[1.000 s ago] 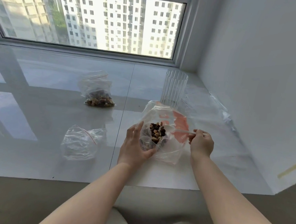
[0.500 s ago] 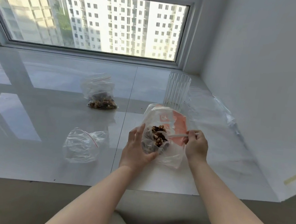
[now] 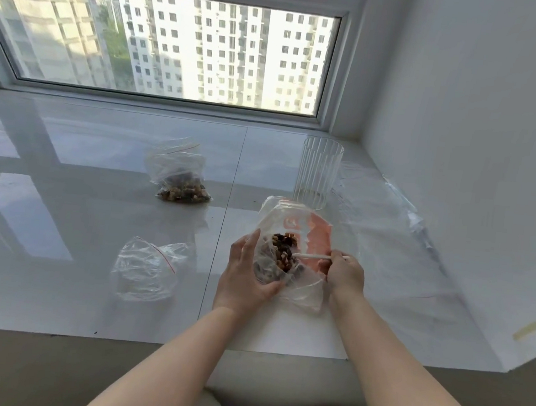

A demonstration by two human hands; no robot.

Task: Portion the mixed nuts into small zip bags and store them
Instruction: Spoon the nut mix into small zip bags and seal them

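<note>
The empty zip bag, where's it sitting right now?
In the head view, the empty zip bag lies on the sill left of the left hand, nearer the person than the filled zip bag.

- Your big bag of mixed nuts (image 3: 292,238) (clear plastic with an orange-pink panel) sits open right in front of you, brown and dark nuts heaped inside, and a white spoon (image 3: 312,257) pokes in from the right.
- One small zip bag (image 3: 179,171) farther back already has nuts at the bottom.
- Another small zip bag (image 3: 147,268), crumpled with a red zip line, lies empty at near left.
</note>
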